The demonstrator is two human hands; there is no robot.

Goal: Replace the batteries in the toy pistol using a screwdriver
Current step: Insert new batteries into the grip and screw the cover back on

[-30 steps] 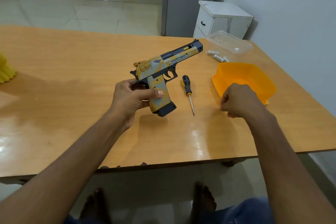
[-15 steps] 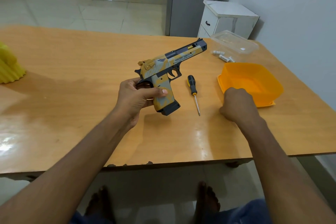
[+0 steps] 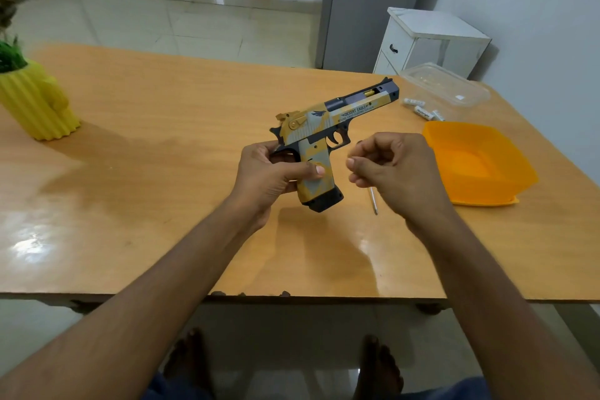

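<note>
The pistol (image 3: pixel 324 136) is held above the table (image 3: pixel 162 188) by its grip, muzzle pointing away and to the right, the dark base of the grip lowest. The left hand (image 3: pixel 272 175) is wrapped round the grip, thumb laid across its near face. The right hand (image 3: pixel 389 166) hovers just beside the grip, fingers loosely curled and nothing held in them.

The screwdriver (image 3: pixel 374 201) lies on the table under the right hand; only its shaft and tip are seen. The batteries (image 3: pixel 422 109) lie further off, near a clear lid (image 3: pixel 444 84), beside an orange tub (image 3: pixel 480 162). A yellow pot (image 3: pixel 35 104) stands well apart at the left.

No cover is seen to be open, so the step in hand is judged to be finding the battery door and its screw. The pistol would best be turned until the screw faces up and is plainly seen, and the grasp shifted so that the thumb does not cover it. The screwdriver should be taken by the handle, its tip seated squarely before any turn is made, and pressure kept along the shaft so that the head is not stripped. The loosened screw is best dropped into the tub, lest it be lost off the table edge
</note>
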